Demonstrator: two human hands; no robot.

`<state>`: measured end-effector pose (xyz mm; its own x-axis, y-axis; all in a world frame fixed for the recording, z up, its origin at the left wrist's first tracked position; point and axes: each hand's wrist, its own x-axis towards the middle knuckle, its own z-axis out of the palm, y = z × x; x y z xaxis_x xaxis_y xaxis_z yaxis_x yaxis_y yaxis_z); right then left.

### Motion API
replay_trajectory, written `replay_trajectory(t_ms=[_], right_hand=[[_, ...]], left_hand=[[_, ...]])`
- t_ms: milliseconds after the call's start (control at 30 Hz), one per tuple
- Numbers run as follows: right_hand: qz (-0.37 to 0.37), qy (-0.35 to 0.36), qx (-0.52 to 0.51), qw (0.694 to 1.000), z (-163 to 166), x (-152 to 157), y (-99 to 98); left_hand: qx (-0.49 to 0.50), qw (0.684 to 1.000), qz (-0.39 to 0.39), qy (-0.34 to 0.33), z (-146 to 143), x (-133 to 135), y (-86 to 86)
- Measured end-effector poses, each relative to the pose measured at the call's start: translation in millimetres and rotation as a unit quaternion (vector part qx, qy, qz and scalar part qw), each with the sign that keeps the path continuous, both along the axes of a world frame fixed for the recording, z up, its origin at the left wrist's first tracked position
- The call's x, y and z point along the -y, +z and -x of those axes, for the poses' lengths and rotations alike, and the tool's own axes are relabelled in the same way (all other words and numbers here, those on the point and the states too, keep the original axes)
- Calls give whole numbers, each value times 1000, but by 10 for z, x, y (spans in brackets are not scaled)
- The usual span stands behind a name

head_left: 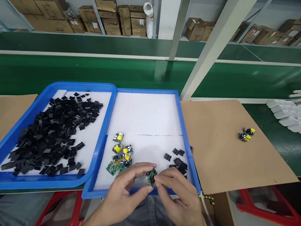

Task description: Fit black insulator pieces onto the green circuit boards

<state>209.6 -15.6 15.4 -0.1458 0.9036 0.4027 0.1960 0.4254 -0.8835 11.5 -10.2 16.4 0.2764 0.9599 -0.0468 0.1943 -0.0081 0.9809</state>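
While left hand [124, 192] and right hand [181, 197] curl, they pinch an angular green circuit board [152, 177].

Both bare hands meet at the lower centre of the frame. The left hand [125, 193] enters from the bottom edge, its forearm [92, 222] slanting up to the right; index finger and thumb reach forward and curve toward each other in a pinching grip, the thumb lower. The right hand [181, 198] comes from the lower right, back of the hand upward, wrist bent, fingers angled left, with fingertips bunched close against the left hand's grip.
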Motion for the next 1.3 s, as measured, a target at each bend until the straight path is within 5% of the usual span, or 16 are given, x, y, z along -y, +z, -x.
replay_trajectory(t_ms=[233,467,667,1000,1300], right_hand=[[78,10,17,997,-22,12,68],[81,-9,-8,997,90,-41,71],[97,-9,-47,994,147,-45,92],[195,-5,-29,980,114,16,89],[188,19,59,980,73,-9,136]], left_hand=[[-56,997,-48,-28,67,39,-87],[-103,989,-96,-37,196,15,-103],[-104,992,-65,-9,340,-28,-286],[-56,998,-29,-15,147,1,-130],[-94,980,-176,-24,146,6,-180]])
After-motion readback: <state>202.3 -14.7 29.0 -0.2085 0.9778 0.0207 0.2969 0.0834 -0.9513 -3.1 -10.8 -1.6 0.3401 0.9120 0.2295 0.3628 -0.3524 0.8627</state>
